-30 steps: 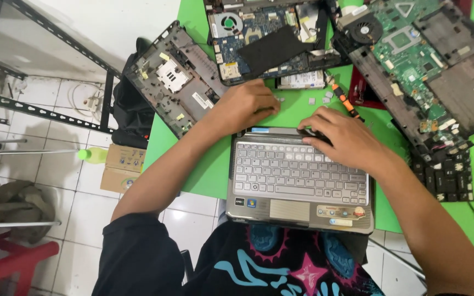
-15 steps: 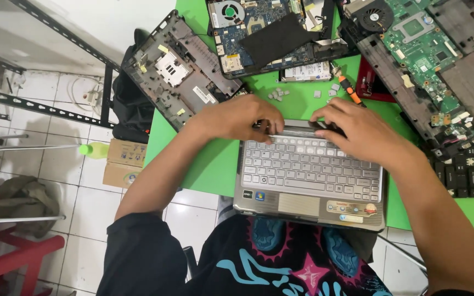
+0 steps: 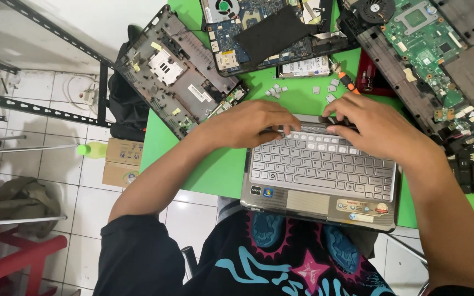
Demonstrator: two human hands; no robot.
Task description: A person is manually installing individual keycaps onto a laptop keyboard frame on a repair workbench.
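A silver laptop base (image 3: 325, 204) with its keyboard (image 3: 325, 170) lies on the green table (image 3: 215, 170) in front of me. My left hand (image 3: 250, 121) rests on the keyboard's upper left edge, fingers curled onto the top key row. Fingertips of my right hand (image 3: 377, 127) press along the upper right edge of that keyboard. Neither hand lifts anything clear. Small loose grey key caps (image 3: 276, 90) lie just beyond the laptop.
Opened laptop shells and circuit boards crowd the far side: a grey chassis (image 3: 176, 74) at left, a blue board (image 3: 259, 27) in the middle, a green board (image 3: 429, 44) at right. An orange-handled screwdriver (image 3: 345, 79) lies nearby. A cardboard box (image 3: 122, 161) sits on the tiled floor.
Both hands have slid together along the top edge of the keyboard, fingers now on the upper key row. The view has moved closer to the laptop.
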